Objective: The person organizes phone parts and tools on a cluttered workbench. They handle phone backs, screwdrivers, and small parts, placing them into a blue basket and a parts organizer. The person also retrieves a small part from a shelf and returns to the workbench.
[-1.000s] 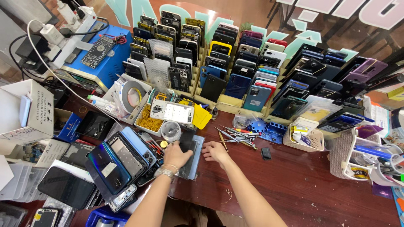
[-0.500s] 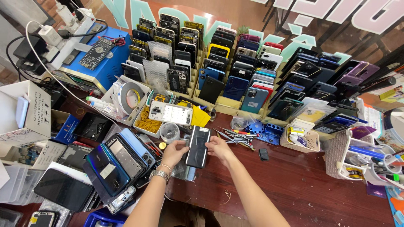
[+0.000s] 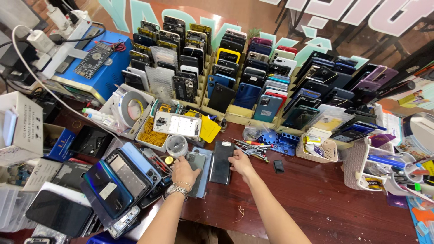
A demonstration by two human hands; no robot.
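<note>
We see left hand [image 3: 182, 170], palm down, fingers spread flat on grey phone body [image 3: 196, 161]; right hand [image 3: 241, 163] pinching right edge of black phone [image 3: 221, 161], lying flat on dark red wooden table [image 3: 316, 199]. Far: racks of phones [image 3: 253, 86].

A white printed box [image 3: 20, 129] stands far left; a dark phone screen [image 3: 58, 212] lies bottom-left.

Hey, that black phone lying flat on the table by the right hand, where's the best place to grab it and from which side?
Probably by its two long edges, coming from above. The black phone lies flat on the wooden table, so only its edges offer purchase. The right hand already touches its right edge; the left edge borders the grey mat, where the left hand rests.
</note>
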